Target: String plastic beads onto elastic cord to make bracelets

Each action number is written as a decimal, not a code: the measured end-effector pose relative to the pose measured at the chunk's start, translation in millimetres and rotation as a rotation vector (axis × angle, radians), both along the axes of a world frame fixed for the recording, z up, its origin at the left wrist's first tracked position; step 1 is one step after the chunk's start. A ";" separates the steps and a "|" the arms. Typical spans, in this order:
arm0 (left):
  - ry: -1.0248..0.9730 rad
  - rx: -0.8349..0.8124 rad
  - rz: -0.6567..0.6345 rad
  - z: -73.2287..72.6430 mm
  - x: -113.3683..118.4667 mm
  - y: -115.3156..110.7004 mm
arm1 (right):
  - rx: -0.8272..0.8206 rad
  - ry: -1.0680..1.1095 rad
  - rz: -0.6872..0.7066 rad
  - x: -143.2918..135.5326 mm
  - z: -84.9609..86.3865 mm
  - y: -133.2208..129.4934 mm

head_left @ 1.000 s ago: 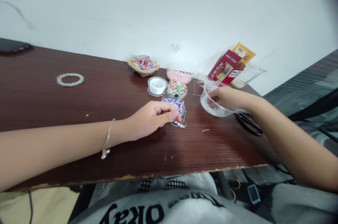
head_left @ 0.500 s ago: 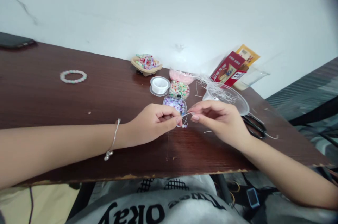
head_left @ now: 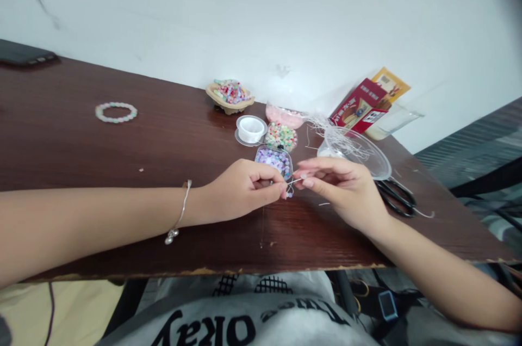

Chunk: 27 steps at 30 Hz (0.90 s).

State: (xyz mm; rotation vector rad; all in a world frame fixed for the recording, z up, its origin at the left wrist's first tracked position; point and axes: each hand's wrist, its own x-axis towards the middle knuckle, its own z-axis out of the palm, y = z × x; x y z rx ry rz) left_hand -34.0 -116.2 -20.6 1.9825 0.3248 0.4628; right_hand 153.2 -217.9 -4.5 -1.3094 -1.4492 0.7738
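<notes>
Head view: 2 bare hands meet over a dark wooden table [head_left: 122, 161], near its front edge. The left hand [head_left: 244, 191] is curled closed, thumb and forefinger pinching a thin clear cord [head_left: 294, 180] with a few beads strung at its end. The right hand [head_left: 345, 185], at 3 o'clock of the left, pinches the same cord's free end, fingertips nearly touching those of the left.

At 12 o'clock of the pinch sits a small clear tub of purple beads [head_left: 274, 159], with a tub of mixed-colour beads [head_left: 281, 135] and a pink tub [head_left: 284, 115] behind it. A white cord spool [head_left: 251, 129] lies at 11 o'clock, a tan dish of beads [head_left: 230, 94] beyond. A clear bowl [head_left: 359, 144] holding white strands stands at 1 o'clock; black scissors [head_left: 395, 197] lie at 3 o'clock of the right hand. A finished bead bracelet [head_left: 116, 112] rests well apart at 10 o'clock.

Compared with 1 second ago, the right hand has left the clear bowl and come across to join the left at the cord; over the last half second both hands barely shifted.
</notes>
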 end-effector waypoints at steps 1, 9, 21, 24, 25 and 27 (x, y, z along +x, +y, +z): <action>-0.003 -0.004 -0.002 0.1 -0.2 0.0 | 0.000 -0.027 -0.003 0.6 -0.5 -0.2; -0.022 0.010 -0.012 -0.4 -0.9 -0.5 | -0.001 -0.071 0.021 1.4 -3.4 -2.0; -0.040 0.022 0.001 -0.2 -1.0 -0.5 | -0.013 -0.067 -0.002 3.5 -4.0 -1.5; -0.047 0.006 -0.013 -0.7 -0.6 -0.6 | -0.005 -0.058 0.001 2.3 -3.3 -1.8; -0.048 -0.002 -0.016 -0.6 -0.5 -0.6 | -0.002 -0.050 0.004 1.8 -3.1 -1.9; -0.047 -0.015 -0.020 -0.5 -0.4 -0.7 | 0.000 -0.032 0.009 1.2 -2.8 -2.1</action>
